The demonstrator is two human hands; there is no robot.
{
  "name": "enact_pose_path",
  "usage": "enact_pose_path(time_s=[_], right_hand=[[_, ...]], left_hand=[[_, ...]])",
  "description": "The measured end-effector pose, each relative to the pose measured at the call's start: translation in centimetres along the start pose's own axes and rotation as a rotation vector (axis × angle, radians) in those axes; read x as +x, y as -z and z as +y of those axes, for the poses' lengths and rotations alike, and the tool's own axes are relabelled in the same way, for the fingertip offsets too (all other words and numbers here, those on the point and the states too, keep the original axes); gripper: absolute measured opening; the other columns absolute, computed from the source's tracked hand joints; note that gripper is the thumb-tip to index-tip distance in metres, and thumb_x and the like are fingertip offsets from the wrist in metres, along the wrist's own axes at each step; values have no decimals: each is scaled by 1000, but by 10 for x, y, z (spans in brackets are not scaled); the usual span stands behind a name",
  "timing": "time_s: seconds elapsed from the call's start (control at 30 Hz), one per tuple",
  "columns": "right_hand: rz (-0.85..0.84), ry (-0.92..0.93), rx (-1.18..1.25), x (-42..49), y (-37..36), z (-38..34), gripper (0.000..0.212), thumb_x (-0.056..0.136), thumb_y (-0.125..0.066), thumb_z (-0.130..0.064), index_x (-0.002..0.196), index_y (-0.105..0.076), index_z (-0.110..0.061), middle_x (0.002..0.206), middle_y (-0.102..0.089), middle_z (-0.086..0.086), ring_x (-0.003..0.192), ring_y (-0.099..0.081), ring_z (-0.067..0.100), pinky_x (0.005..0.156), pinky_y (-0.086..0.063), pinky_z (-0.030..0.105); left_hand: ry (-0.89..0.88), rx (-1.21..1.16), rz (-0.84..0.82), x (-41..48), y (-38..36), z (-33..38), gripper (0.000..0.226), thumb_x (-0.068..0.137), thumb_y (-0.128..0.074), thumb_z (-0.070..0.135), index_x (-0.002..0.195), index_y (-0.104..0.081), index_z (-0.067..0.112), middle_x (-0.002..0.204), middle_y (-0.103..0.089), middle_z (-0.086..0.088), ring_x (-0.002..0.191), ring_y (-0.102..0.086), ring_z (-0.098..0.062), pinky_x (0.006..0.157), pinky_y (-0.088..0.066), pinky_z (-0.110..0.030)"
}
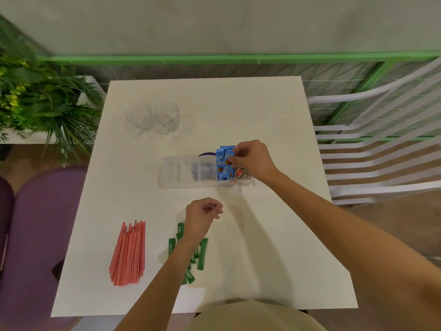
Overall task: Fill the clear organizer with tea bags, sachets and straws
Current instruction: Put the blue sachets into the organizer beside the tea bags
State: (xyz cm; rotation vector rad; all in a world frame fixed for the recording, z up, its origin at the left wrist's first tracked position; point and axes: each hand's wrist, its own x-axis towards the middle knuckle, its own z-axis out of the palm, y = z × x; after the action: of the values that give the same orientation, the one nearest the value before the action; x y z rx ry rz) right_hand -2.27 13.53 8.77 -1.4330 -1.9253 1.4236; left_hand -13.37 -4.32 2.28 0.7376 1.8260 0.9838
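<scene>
The clear organizer [176,173] lies across the middle of the white table [274,115]. My right hand [253,160] pinches a bunch of blue sachets [223,163] standing in a right-hand compartment. Tea bags with red tags [239,175] lie in the rightmost compartment. My left hand [202,217] hovers above the table with loosely curled fingers and holds nothing. Under its wrist lie several green sachets [191,254]. A bundle of red straws [128,254] lies at the front left.
Two clear glasses [152,118] stand at the back left of the table. A green plant [40,101] is to the left, purple seats [40,235] below it, and a white chair [381,144] to the right.
</scene>
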Motion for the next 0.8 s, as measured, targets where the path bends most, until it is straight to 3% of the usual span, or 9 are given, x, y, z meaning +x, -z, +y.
enact_pose_path(time_s=[0.2, 0.27, 0.4, 0.5, 0.6, 0.7, 0.8], right_hand=[[-69, -40, -150, -1, -16, 10, 6, 81, -69, 5, 86, -70, 8, 86, -71, 22, 64, -69, 12, 58, -53, 17], [-105, -74, -139, -1, -20, 16, 7, 83, -66, 8, 87, -69, 11, 89, -69, 26, 59, -67, 5, 58, -56, 21], [-123, -95, -175, 0, -25, 16, 8, 84, -64, 7, 89, -70, 8, 87, -63, 19, 71, -65, 23, 73, -59, 36], [-114, -117, -166, 3, -24, 13, 9, 85, -64, 6, 91, -70, 8, 93, -69, 23, 81, -71, 31, 74, -59, 37], [-81, -67, -232, 3, -18, 11, 15, 83, -67, 3, 98, -72, 3, 95, -70, 15, 86, -70, 26, 77, -56, 31], [-12, -17, -201, -3, -5, 13, 27, 82, -69, 3, 108, -70, -1, 98, -70, 13, 87, -69, 22, 78, -53, 23], [47, 43, -118, -15, 7, 16, 17, 83, -67, -1, 98, -71, -5, 88, -72, 11, 77, -70, 21, 73, -57, 27]], left_hand=[[41, -30, 7, -9, 12, -12, 8, 86, -68, 3, 84, -74, 8, 73, -73, -9, 58, -63, -10, 54, -48, -16], [58, -43, 12, -13, 15, -17, 10, 86, -67, 0, 84, -74, 7, 73, -73, -10, 58, -64, -10, 56, -49, -17], [90, -63, 21, -22, 22, -26, 13, 86, -64, -4, 84, -73, 6, 73, -72, -13, 58, -64, -10, 57, -51, -16], [109, -52, 26, -28, 24, -31, 11, 87, -65, -3, 86, -73, 5, 74, -72, -14, 57, -64, -10, 54, -49, -15], [103, -46, 34, -34, 25, -32, 10, 87, -65, 0, 87, -73, 6, 74, -73, -11, 58, -65, -9, 54, -48, -14], [100, -13, 48, -40, 25, -34, 13, 87, -65, 1, 87, -74, 10, 73, -74, -9, 59, -67, -8, 57, -50, -14], [113, -5, 62, -43, 32, -36, 13, 87, -65, 0, 88, -74, 10, 74, -73, -7, 60, -66, -7, 60, -52, -16]])
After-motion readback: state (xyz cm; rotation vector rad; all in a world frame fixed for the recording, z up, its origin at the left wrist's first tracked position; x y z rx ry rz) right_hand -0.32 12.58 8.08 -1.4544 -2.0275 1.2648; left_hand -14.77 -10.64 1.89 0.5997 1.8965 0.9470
